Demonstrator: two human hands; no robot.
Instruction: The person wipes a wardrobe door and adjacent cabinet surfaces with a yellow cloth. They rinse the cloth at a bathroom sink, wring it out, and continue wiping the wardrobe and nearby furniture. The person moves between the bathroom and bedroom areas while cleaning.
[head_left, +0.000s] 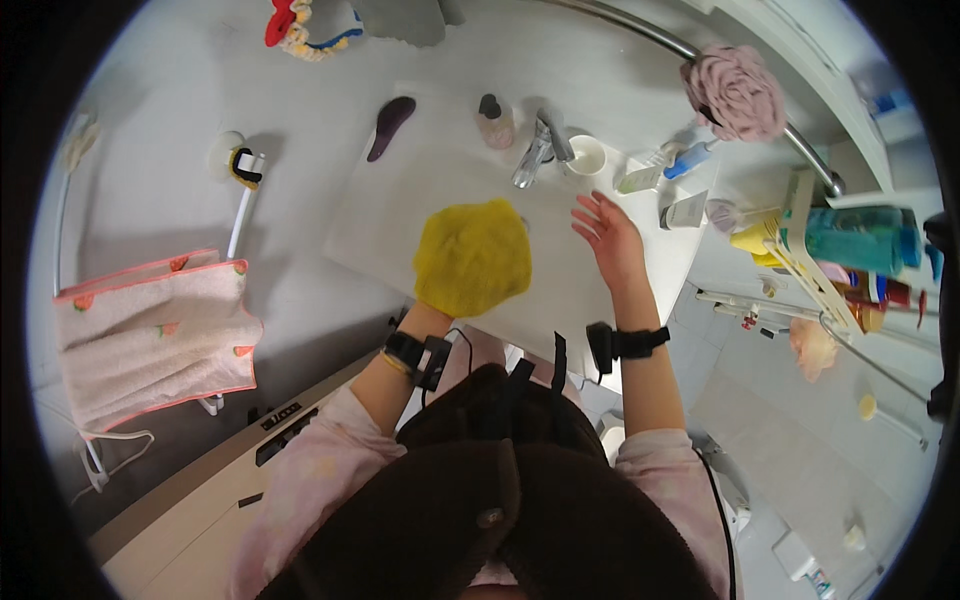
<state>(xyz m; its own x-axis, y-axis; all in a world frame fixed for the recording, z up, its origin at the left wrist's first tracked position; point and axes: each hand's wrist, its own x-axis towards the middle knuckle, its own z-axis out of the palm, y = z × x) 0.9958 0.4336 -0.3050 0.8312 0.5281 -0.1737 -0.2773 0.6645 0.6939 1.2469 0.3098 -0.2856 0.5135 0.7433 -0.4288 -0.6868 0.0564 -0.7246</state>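
Note:
A yellow cloth is spread over my left hand, held above the white washbasin. The cloth hides the fingers, and only the wrist end of my left hand shows below it. To the right, my right hand is raised over the basin, empty, with its fingers apart. Ahead of both hands stands a chrome faucet. A white cup is beside the faucet, just beyond my right fingertips.
A purple hairbrush and a pump bottle lie behind the basin. Tubes stand at its right. A strawberry-patterned towel hangs at left. A pink bath puff hangs from a metal rail; a bottle rack juts in at right.

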